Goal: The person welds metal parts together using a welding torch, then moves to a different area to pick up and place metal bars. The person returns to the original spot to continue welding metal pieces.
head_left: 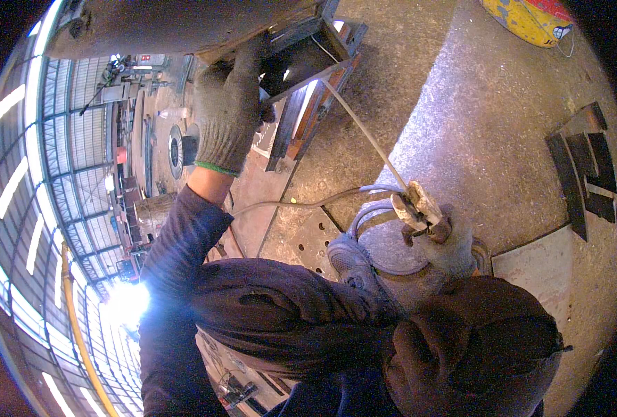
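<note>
My left hand (pixel 226 121), in a grey knit glove with a green cuff, closes on the near side of a dark metal frame (pixel 308 78); some of its fingertips are hidden. In my right hand (pixel 451 243), also gloved, is a welding electrode holder (pixel 420 207) with pale, worn jaws. A long thin welding rod (pixel 364 132) runs from those jaws up and left. Its far end is at the frame's lower edge bar. From the holder a cable (pixel 294 203) loops away to the left.
Under the frame lie steel bars (pixel 291 125). A drilled steel plate (pixel 312 240) is beside my shoe (pixel 354 264). Dark steel offcuts (pixel 586 167) and a grey plate (pixel 534 267) lie at right. A yellow-and-red object (pixel 527 21) stands far right. A large rusty metal body (pixel 149 28) overhangs the upper left.
</note>
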`<state>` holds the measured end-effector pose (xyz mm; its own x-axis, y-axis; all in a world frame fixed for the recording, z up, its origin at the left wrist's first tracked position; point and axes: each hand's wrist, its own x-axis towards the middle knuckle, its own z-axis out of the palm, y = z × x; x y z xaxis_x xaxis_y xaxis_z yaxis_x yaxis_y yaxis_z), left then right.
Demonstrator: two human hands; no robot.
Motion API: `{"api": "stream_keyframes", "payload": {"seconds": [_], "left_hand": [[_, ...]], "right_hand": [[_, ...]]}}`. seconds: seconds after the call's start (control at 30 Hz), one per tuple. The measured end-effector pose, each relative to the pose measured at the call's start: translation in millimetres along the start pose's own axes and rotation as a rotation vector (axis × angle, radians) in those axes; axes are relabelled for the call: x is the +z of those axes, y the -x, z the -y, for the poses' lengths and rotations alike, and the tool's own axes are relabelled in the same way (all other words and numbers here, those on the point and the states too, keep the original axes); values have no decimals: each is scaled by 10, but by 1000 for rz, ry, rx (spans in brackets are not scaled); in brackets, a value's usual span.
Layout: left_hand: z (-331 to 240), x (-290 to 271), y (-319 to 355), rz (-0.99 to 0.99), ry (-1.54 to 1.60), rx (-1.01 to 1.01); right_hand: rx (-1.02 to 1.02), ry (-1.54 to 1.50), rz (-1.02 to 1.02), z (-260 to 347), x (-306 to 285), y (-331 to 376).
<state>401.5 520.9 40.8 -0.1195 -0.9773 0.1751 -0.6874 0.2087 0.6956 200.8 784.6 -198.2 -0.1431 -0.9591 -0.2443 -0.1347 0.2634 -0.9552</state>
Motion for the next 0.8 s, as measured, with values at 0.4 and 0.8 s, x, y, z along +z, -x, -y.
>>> {"api": "stream_keyframes", "payload": {"seconds": [0.4, 0.8], "left_hand": [[180, -92, -38, 94, -305, 270], [21, -1, 24, 52, -54, 6]], "right_hand": [[41, 124, 33, 232, -46, -30], [194, -727, 75, -540, 24, 62]]}}
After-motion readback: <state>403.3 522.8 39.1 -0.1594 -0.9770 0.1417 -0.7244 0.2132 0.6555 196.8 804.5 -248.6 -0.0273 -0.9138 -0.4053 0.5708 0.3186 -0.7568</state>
